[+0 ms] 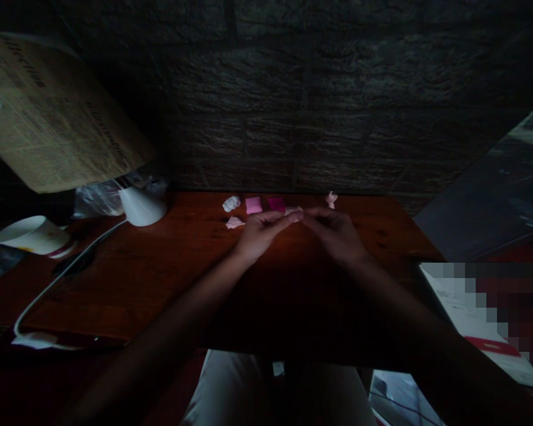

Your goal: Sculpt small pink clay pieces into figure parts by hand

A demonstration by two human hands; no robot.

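My left hand and my right hand meet above the wooden table, thumbs and fingertips pinched together. Between them is a small pale pink piece of modelling clay, partly covered by the fingers. Just behind the hands lie a pink square block and a darker magenta block. A crumpled white lump and a flattened pale pink lump rest left of my left hand. Beyond my right hand stands a pale pink twisted piece. The light is dim.
At the left are a lamp with a printed paper shade and white base, a paper cup, and a white cable. A dark brick wall rises behind the table. A white printed box is at the right.
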